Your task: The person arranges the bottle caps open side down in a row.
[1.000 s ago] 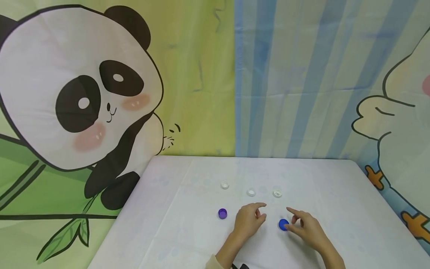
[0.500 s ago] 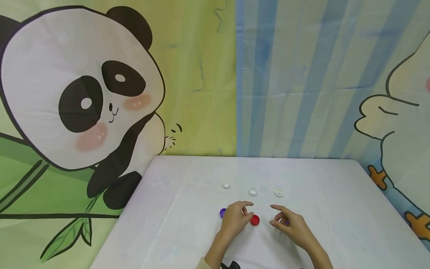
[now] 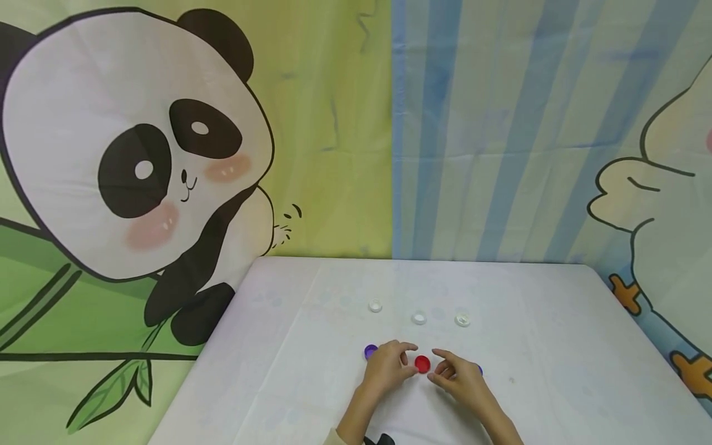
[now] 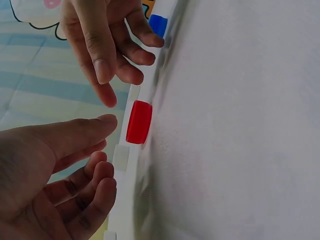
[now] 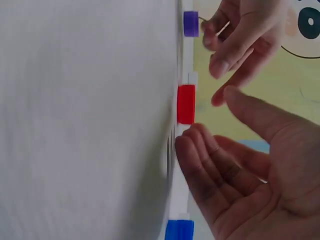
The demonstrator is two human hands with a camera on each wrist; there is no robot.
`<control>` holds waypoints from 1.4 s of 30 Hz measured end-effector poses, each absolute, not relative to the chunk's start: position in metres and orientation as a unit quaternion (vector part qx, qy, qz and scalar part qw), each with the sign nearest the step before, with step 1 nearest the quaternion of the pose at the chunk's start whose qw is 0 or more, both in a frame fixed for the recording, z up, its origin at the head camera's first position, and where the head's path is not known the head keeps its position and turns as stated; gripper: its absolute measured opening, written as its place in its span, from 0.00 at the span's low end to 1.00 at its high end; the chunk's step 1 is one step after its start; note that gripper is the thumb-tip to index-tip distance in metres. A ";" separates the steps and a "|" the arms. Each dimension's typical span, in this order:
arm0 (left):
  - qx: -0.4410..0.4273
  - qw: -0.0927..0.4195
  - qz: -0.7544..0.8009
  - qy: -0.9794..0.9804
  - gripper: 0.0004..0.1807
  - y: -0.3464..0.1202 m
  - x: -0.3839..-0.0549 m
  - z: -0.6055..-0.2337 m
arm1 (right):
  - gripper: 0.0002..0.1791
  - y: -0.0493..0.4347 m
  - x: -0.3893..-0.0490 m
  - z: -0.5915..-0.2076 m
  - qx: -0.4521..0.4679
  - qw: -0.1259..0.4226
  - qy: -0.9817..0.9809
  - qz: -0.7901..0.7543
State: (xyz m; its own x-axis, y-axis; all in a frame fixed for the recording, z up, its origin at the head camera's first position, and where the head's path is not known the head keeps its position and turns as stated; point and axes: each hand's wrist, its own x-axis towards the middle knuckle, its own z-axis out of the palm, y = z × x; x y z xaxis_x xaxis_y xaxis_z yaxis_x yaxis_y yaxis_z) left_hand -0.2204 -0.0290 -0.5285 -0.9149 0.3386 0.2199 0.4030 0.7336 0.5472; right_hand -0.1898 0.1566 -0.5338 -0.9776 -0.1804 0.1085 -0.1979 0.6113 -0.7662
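My left hand (image 3: 387, 364) and right hand (image 3: 460, 382) hover either side of a round red plastic cap (image 3: 423, 364) on the white-covered table (image 3: 300, 383), thumbs and forefingers parted, gripping nothing. A round purple cap (image 5: 190, 24) sits by my left hand, a round blue cap (image 4: 158, 25) by my right.

You have a white tabletop (image 3: 300, 327): purple cap (image 3: 370, 351), red cap (image 3: 423, 364), blue cap (image 4: 158, 25) nearer you, three white discs (image 3: 419, 317) behind.

Dim, slightly blurred wrist views
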 end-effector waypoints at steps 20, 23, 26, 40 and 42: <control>-0.199 0.048 -0.307 -0.929 0.16 -0.022 -0.223 -0.548 | 0.21 0.148 -0.200 -0.554 0.100 0.045 -0.910 0.401; -0.200 0.049 -0.308 -0.929 0.15 -0.022 -0.223 -0.548 | 0.20 0.147 -0.200 -0.554 0.099 0.044 -0.913 0.394; -0.202 0.051 -0.308 -0.928 0.15 -0.022 -0.223 -0.549 | 0.19 0.147 -0.201 -0.555 0.097 0.047 -0.915 0.389; -0.217 0.044 -0.326 -0.919 0.15 -0.025 -0.225 -0.546 | 0.15 0.148 -0.200 -0.551 0.114 0.054 -0.910 0.395; -0.225 0.039 -0.348 -0.909 0.15 -0.027 -0.224 -0.542 | 0.15 0.149 -0.199 -0.546 0.120 0.064 -0.907 0.399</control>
